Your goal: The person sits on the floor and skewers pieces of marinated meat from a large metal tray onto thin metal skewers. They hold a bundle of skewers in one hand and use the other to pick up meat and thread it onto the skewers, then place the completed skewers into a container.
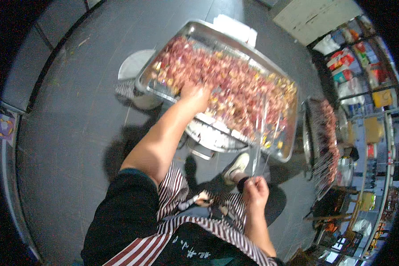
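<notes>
A large rectangular metal tray (pixel 291 133) holds a heap of raw meat pieces (pixel 232 79) mixed with yellowish bits. My left hand (pixel 196 96) reaches over the near rim, its fingertips down among the meat; whether they grip a piece is hidden. Below the tray's near right corner, my right hand (pixel 256 191) pinches the end of a thin skewer, blurred by motion. Thin, shiny skewers (pixel 260 133) slant over the tray's near edge just above that hand.
Many skewers threaded with meat (pixel 331 143) lie on a round metal tray at the right. Shelves with packages (pixel 344 66) line the right side. A round white lid or plate (pixel 136 64) is left of the tray, a white box (pixel 236 30) behind it. My shoe (pixel 237 166) shows below.
</notes>
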`<state>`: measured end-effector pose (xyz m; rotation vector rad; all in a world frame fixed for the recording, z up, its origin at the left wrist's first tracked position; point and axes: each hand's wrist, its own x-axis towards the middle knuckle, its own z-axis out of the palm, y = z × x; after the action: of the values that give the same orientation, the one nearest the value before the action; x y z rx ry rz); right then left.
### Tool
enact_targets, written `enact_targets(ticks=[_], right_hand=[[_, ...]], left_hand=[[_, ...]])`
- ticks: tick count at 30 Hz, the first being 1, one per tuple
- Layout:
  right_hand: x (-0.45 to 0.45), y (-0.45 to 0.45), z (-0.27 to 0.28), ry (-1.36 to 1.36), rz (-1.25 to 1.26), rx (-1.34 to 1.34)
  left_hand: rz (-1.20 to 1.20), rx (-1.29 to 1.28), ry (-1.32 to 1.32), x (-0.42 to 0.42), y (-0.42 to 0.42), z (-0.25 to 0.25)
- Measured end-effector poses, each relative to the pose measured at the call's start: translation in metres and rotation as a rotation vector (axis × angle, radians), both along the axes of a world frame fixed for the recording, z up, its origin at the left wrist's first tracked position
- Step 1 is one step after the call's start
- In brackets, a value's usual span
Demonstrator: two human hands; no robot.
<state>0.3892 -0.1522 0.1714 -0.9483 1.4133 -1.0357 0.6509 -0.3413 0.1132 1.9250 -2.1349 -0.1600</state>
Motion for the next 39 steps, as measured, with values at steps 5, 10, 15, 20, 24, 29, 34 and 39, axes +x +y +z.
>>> enact_targets(ticks=[5, 10, 15, 20, 24, 29, 34, 39], right_hand=[[-0.011, -0.004, 0.001, -0.033, -0.023, -0.061], [0.000, -0.006, 0.022, -0.081, 0.015, 0.011], [0.006, -0.004, 0.025, -0.063, 0.047, -0.016], [0.018, -0.001, 0.016, -0.021, 0.085, -0.049], [0.025, 0.006, 0.022, 0.007, 0.033, -0.012], [0.021, 0.009, 0.007, 0.105, 0.082, -0.066], [0.029, 0.012, 0.008, 0.057, 0.075, -0.025], [0.028, 0.014, 0.003, 0.079, 0.108, -0.032]], left_hand=[[-0.016, 0.196, -0.020, -0.021, -0.016, 0.017], [0.007, 0.257, 0.192, -0.004, -0.007, 0.024], [-0.032, 0.189, 0.350, -0.005, -0.005, 0.021], [-0.027, 0.337, 1.292, -0.004, -0.012, 0.002], [-0.104, 0.491, 2.069, -0.005, -0.005, 0.013], [-0.084, 0.546, 2.338, -0.004, -0.007, 0.004], [-0.210, 0.523, 2.392, 0.006, 0.002, 0.014], [-0.108, 0.499, 2.358, 0.005, 0.007, 0.018]])
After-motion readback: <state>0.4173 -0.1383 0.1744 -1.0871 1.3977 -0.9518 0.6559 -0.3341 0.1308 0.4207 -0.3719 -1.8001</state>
